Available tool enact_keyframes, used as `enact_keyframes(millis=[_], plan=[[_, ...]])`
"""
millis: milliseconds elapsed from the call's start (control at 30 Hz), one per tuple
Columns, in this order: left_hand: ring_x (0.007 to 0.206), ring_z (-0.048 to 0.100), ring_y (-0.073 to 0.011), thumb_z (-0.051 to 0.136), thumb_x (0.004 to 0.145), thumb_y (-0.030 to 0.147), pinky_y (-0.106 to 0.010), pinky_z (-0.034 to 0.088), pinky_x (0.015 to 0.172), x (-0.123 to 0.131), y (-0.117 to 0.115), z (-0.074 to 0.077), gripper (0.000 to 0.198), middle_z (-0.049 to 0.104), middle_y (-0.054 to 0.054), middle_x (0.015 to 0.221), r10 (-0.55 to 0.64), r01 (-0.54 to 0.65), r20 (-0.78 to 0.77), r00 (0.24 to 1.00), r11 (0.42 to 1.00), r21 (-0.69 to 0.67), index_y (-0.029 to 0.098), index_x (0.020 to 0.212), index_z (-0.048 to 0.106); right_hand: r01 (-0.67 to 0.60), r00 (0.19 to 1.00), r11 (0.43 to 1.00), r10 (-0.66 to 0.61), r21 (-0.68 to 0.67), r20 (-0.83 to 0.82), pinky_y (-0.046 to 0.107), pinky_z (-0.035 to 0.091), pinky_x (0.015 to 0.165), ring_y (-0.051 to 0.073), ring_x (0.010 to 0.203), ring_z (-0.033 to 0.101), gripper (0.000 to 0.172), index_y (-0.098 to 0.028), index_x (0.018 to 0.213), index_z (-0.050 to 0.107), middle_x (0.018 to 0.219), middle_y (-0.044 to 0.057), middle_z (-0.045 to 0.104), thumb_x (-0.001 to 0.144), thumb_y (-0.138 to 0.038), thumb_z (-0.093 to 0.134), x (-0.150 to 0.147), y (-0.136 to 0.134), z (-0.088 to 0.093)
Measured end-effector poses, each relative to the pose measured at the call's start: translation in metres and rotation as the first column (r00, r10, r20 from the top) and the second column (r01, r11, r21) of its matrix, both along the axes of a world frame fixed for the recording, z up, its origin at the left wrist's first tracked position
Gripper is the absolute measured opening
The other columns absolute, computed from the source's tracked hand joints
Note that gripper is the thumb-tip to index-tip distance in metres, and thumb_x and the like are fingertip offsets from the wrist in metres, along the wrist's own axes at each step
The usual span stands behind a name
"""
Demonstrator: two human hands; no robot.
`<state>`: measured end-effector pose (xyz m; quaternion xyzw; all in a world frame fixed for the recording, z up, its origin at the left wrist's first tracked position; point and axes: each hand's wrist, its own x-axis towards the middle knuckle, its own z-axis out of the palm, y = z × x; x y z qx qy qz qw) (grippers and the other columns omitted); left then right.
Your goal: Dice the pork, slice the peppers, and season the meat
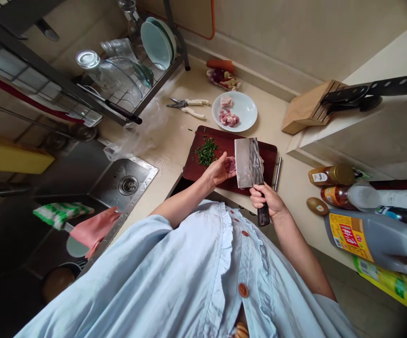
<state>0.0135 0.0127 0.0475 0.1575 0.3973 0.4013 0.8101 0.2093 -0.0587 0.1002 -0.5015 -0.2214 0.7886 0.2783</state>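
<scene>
A dark red cutting board [221, 141] lies on the counter in front of me. My right hand [269, 199] is closed round the dark handle of a broad cleaver [247, 162], whose blade stands over the board. My left hand [219, 170] rests beside the blade with its fingers curled on a piece of pink raw meat [230, 164]. A small pile of chopped green vegetable [206, 151] sits at the board's left. Behind the board a white plate [246, 112] carries more cut meat [228, 116].
Kitchen scissors [187, 105] lie left of the plate. A dish rack [133, 75] with bowls and glassware stands above the sink [126, 183]. A wooden knife block [307, 108] is at the right, and bottles [332, 174] of sauce crowd the near right. A pink glove [94, 227] hangs at the sink.
</scene>
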Motion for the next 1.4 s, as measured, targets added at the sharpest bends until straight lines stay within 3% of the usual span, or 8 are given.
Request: enact_keyframes(millis=[167, 333, 500, 633, 833, 1167, 1300, 1400], plan=[[0.082, 0.065, -0.0155, 0.057, 0.086, 0.024, -0.039, 0.053, 0.089, -0.007, -0.006, -0.004, 0.009, 0.066, -0.007, 0.084, 0.115, 0.015, -0.355, 0.928, 0.939, 0.344, 0.015, 0.086, 0.059, -0.023, 0.958, 0.989, -0.020, 0.143, 0.287, 0.015, 0.027, 0.037, 0.003, 0.040, 0.029, 0.030, -0.024, 0.083, 0.038, 0.055, -0.013, 0.041, 0.074, -0.037, 0.064, 0.003, -0.014, 0.010], [0.109, 0.061, -0.0227, 0.047, 0.078, 0.003, -0.043, 0.046, 0.101, -0.007, -0.013, -0.008, 0.039, 0.065, -0.012, 0.116, 0.444, 0.426, -0.718, 0.536, 0.592, 0.684, 0.017, 0.110, 0.063, -0.207, 0.851, 0.963, 0.090, 0.173, 0.517, 0.018, 0.032, 0.034, 0.006, 0.037, 0.035, 0.026, -0.024, 0.091, 0.044, 0.053, -0.013, 0.040, 0.074, -0.038, 0.058, 0.002, -0.033, 0.005], [0.116, 0.058, -0.0251, 0.053, 0.082, 0.007, -0.047, 0.044, 0.100, -0.016, -0.019, -0.015, 0.025, 0.064, -0.010, 0.122, 0.557, 0.637, -0.727, 0.401, 0.400, 0.659, 0.020, 0.095, 0.070, -0.221, 0.774, 0.949, 0.031, 0.224, 0.633, 0.019, 0.035, 0.035, 0.007, 0.037, 0.040, 0.023, -0.023, 0.092, 0.047, 0.054, -0.011, 0.041, 0.077, -0.038, 0.053, 0.008, -0.038, -0.001], [0.091, 0.064, -0.0165, 0.057, 0.089, 0.019, -0.030, 0.051, 0.080, -0.032, -0.017, -0.019, 0.013, 0.068, -0.007, 0.097, 0.606, 0.573, -0.681, 0.411, 0.410, 0.710, 0.020, 0.088, 0.069, -0.279, 0.771, 0.935, 0.082, 0.220, 0.631, 0.020, 0.036, 0.036, 0.008, 0.038, 0.042, 0.026, -0.023, 0.099, 0.051, 0.055, -0.010, 0.041, 0.079, -0.039, 0.052, 0.009, -0.043, 0.005], [0.086, 0.059, -0.0179, 0.056, 0.090, 0.019, -0.030, 0.047, 0.078, -0.031, -0.004, -0.025, 0.013, 0.066, -0.006, 0.091, 0.654, 0.614, -0.692, 0.306, 0.420, 0.668, 0.020, 0.087, 0.069, -0.382, 0.695, 0.902, 0.135, 0.203, 0.706, 0.022, 0.037, 0.038, 0.011, 0.039, 0.045, 0.029, -0.023, 0.109, 0.055, 0.054, -0.008, 0.043, 0.083, -0.037, 0.048, 0.012, -0.052, 0.001], [0.090, 0.061, -0.0242, 0.048, 0.091, 0.020, -0.038, 0.040, 0.082, -0.006, 0.010, 0.011, 0.024, 0.067, -0.010, 0.094, 0.411, 0.896, -0.906, -0.099, 0.434, 0.098, 0.019, 0.102, 0.070, -0.320, 0.741, 0.932, 0.133, 0.172, 0.658, 0.021, 0.036, 0.037, 0.010, 0.038, 0.042, 0.030, -0.022, 0.104, 0.052, 0.055, -0.009, 0.042, 0.081, -0.041, 0.052, 0.010, -0.050, 0.013], [0.082, 0.062, -0.0223, 0.049, 0.092, 0.031, -0.033, 0.040, 0.069, -0.010, 0.001, 0.021, 0.026, 0.069, -0.009, 0.089, 0.312, 0.871, -0.942, -0.128, 0.489, 0.044, 0.019, 0.091, 0.072, -0.342, 0.701, 0.925, 0.134, 0.166, 0.700, 0.022, 0.036, 0.038, 0.010, 0.038, 0.042, 0.028, -0.022, 0.104, 0.054, 0.054, -0.008, 0.043, 0.082, -0.039, 0.051, 0.013, -0.056, 0.010], [0.085, 0.061, -0.0219, 0.049, 0.093, 0.027, -0.032, 0.038, 0.067, -0.024, 0.002, 0.022, 0.026, 0.069, -0.009, 0.091, 0.377, 0.862, -0.921, -0.095, 0.494, 0.113, 0.018, 0.087, 0.072, -0.356, 0.665, 0.912, 0.093, 0.205, 0.741, 0.023, 0.036, 0.042, 0.011, 0.041, 0.044, 0.023, -0.022, 0.097, 0.055, 0.055, -0.006, 0.047, 0.082, -0.038, 0.051, 0.014, -0.055, 0.007]])
